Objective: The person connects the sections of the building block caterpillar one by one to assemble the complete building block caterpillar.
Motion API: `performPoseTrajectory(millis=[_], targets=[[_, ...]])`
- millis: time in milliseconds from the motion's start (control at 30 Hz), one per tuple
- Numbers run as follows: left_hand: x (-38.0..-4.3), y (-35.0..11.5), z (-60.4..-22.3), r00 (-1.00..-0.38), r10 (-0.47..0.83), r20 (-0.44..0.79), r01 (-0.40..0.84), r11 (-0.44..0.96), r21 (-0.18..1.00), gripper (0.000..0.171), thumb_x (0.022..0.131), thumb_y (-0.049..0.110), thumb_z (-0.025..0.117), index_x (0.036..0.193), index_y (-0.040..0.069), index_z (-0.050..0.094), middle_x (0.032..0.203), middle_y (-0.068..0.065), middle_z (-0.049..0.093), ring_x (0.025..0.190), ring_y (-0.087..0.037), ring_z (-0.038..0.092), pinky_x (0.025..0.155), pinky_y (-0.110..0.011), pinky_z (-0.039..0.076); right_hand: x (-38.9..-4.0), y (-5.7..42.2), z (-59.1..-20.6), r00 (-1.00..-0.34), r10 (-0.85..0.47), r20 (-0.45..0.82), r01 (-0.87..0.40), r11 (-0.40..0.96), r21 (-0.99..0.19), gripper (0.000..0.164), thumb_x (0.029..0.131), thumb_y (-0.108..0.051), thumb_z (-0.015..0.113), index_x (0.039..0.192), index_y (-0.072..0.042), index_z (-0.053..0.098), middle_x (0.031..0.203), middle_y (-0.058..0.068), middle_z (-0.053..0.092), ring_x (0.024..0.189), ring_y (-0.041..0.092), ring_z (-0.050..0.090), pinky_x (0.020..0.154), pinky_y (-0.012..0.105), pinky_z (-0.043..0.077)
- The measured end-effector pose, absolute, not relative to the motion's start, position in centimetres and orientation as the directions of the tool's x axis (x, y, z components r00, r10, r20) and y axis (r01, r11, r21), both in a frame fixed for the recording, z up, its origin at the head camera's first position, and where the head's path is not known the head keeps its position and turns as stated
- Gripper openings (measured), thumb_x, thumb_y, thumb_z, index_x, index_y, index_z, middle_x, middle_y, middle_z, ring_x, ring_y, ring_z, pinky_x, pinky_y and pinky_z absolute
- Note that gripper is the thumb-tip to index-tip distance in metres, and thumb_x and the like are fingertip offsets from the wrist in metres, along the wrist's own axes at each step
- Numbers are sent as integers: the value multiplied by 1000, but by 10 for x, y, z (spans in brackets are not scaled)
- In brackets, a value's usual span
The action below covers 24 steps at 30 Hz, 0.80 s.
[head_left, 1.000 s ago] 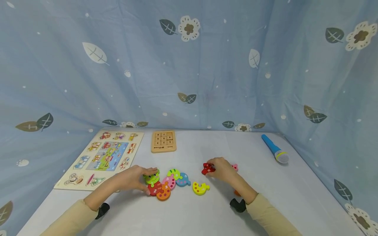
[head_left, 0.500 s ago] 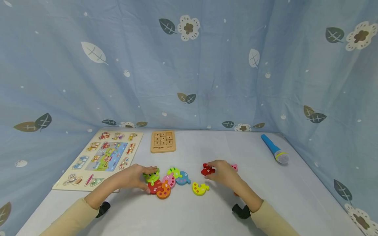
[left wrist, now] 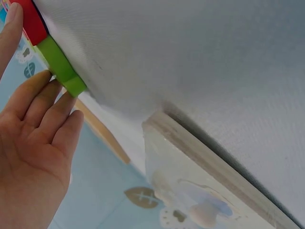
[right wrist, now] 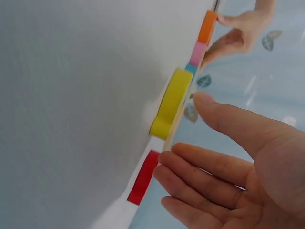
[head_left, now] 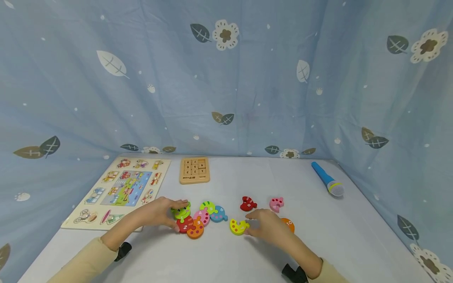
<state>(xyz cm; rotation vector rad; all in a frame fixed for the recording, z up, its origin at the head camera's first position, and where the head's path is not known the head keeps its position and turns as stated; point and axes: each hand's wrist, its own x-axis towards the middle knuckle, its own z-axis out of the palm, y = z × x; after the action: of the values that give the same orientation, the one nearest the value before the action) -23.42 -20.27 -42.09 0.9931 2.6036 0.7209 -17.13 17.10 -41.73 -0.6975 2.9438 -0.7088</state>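
My left hand (head_left: 157, 214) rests against the joined wooden caterpillar puzzle, fingertips at the green frog-like head (head_left: 181, 212) and thumb at the red 2 piece (head_left: 185, 225). In the left wrist view those fingers are fairly straight beside the green edge (left wrist: 59, 67). Linked on from there are an orange 3 piece (head_left: 196, 230), a pink 4 piece (head_left: 202, 216), a green 5 piece (head_left: 208, 207) and a blue piece (head_left: 218, 213). My right hand (head_left: 270, 228) is at the loose yellow piece (head_left: 238, 226), thumb and fingers spread apart around its knob; contact is unclear.
Loose red (head_left: 248, 203), pink (head_left: 276, 204) and orange (head_left: 288, 224) pieces lie around my right hand. Behind stand a wooden number tray (head_left: 194, 170) and, left, a picture puzzle board (head_left: 116, 192). A blue toy microphone (head_left: 327, 179) lies back right, before the curtain (head_left: 247, 78).
My right hand has let go of the red piece, leaving it on the table, and moved toward me to the yellow piece. My left hand stays in place.
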Motion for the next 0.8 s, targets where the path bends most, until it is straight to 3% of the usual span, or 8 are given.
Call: performPoseTrajectory(millis=[333, 800], targets=[[-233, -204, -420, -740, 669, -67, 544, 654, 527, 79, 70, 42, 82, 135, 7, 56, 142, -8, 50, 130, -34, 45, 101, -47, 43, -167, 163, -421, -886, -460, 58, -449, 820, -356, 40, 77, -28, 82, 108, -5, 73, 102, 1, 72, 98, 21, 65, 83, 36, 56], [-234, -203, -421, -740, 668, -82, 531, 655, 538, 79, 71, 43, 82, 137, 9, 55, 143, -7, 48, 132, -35, 43, 100, -46, 44, -182, 155, -420, -873, -481, 82, -477, 807, -347, 39, 75, -20, 84, 109, -3, 73, 104, 4, 72, 99, 22, 64, 84, 35, 56]])
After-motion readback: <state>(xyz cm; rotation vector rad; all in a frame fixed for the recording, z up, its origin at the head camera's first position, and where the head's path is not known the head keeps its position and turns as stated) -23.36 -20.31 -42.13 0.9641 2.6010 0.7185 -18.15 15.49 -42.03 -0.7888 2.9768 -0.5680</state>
